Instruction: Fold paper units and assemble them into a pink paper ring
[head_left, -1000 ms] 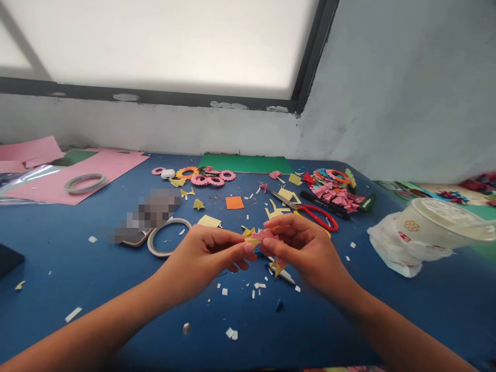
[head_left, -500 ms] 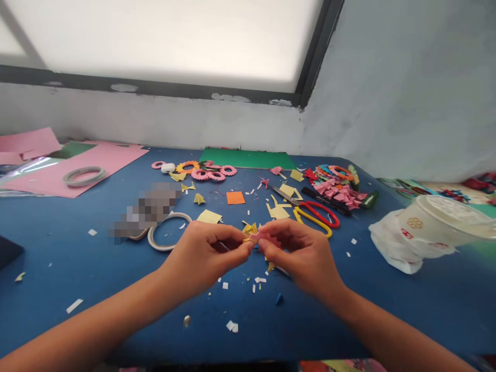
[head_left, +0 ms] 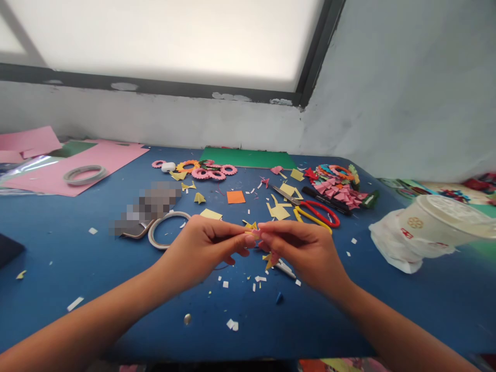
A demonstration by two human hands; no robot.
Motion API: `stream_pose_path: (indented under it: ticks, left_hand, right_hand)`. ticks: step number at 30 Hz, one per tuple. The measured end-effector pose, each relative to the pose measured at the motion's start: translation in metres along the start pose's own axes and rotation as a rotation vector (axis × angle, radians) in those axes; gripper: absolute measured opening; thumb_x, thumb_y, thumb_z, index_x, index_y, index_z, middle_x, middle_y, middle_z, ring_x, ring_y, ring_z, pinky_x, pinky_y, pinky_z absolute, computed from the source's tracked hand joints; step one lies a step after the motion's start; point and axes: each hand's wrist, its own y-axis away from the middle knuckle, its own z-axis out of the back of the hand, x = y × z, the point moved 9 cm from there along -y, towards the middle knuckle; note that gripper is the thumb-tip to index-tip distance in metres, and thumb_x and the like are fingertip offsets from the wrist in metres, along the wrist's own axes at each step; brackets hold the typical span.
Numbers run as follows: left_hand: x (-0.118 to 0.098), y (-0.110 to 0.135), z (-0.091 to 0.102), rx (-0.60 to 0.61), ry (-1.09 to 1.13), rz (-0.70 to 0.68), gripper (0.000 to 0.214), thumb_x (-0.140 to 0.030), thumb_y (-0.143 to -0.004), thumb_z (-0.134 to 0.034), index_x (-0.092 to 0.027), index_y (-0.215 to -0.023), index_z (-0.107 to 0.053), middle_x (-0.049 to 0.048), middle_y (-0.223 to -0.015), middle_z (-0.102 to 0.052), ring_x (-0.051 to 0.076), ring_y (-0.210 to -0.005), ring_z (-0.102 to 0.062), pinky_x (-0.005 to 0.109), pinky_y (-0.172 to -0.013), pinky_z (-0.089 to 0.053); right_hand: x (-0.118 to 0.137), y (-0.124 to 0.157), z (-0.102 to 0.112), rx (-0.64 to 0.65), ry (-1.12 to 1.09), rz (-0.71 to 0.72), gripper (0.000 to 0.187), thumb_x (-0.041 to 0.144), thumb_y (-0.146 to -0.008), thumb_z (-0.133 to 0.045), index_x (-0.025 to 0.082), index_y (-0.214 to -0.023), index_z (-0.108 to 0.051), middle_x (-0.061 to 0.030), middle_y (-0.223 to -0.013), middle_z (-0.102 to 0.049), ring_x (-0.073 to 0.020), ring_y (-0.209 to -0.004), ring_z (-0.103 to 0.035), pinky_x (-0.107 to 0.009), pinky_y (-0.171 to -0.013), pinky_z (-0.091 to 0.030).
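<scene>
Over the blue table point(head_left: 70, 268), my left hand point(head_left: 205, 250) and my right hand point(head_left: 306, 250) meet fingertip to fingertip. Both pinch a small folded paper piece point(head_left: 256, 235), yellow and pink, mostly hidden by the fingers. A yellow tip of it shows below my right fingers. Small yellow paper shapes and white scraps lie on the table right under the hands.
Red-and-yellow scissors point(head_left: 315, 214) and a black pen lie behind my right hand. A tape ring point(head_left: 166, 230) sits left of my left hand, another on pink paper point(head_left: 83, 174). Paper rings point(head_left: 205, 171), a pink triangle pile point(head_left: 341, 194), a green sheet and a bagged plastic cup point(head_left: 434, 225) stand around.
My hands have drawn closer together around the paper piece, and less of its pink part shows. The view has shifted slightly; nothing on the table has moved.
</scene>
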Motion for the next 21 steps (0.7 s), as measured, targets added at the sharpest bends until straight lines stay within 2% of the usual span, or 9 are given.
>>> stream_pose_path:
  ticks: [8, 13, 17, 21]
  left_hand:
    - [-0.001, 0.001, 0.000, 0.017, -0.035, 0.027, 0.021, -0.036, -0.077, -0.063, -0.020, -0.084, -0.073, 0.0033, -0.066, -0.071, 0.014, -0.059, -0.065, 0.019, -0.050, -0.054]
    - [-0.001, 0.002, 0.000, -0.042, 0.047, 0.026, 0.018, -0.032, -0.073, -0.066, -0.015, -0.073, -0.071, 0.0023, -0.060, -0.067, 0.012, -0.053, -0.061, 0.019, -0.048, -0.050]
    - [0.000, 0.001, -0.002, -0.038, 0.101, 0.043, 0.018, -0.031, -0.074, -0.064, -0.014, -0.073, -0.069, 0.0013, -0.057, -0.065, 0.010, -0.051, -0.059, 0.017, -0.046, -0.048]
    - [0.001, 0.001, -0.004, 0.012, 0.089, 0.084, 0.021, -0.035, -0.075, -0.064, -0.015, -0.075, -0.070, 0.0026, -0.061, -0.066, 0.011, -0.054, -0.060, 0.018, -0.047, -0.049]
  right_hand:
    - [0.000, 0.001, -0.004, 0.063, -0.015, -0.005, 0.016, 0.020, -0.074, -0.067, 0.027, -0.087, -0.071, 0.0014, -0.076, -0.072, -0.0098, -0.051, -0.064, -0.020, -0.047, -0.056]
    - [0.000, 0.002, -0.009, 0.069, -0.013, -0.039, 0.016, 0.021, -0.074, -0.067, 0.023, -0.089, -0.070, -0.0004, -0.077, -0.071, -0.0099, -0.049, -0.062, -0.022, -0.047, -0.056]
    - [0.003, 0.004, -0.014, 0.114, 0.004, -0.014, 0.023, 0.019, -0.075, -0.065, 0.022, -0.097, -0.067, -0.0028, -0.085, -0.069, -0.0110, -0.058, -0.063, -0.023, -0.051, -0.057]
    - [0.006, 0.004, -0.012, 0.105, 0.003, 0.038, 0.020, 0.019, -0.077, -0.063, 0.025, -0.095, -0.068, -0.0025, -0.088, -0.064, -0.0121, -0.067, -0.062, -0.021, -0.049, -0.056]
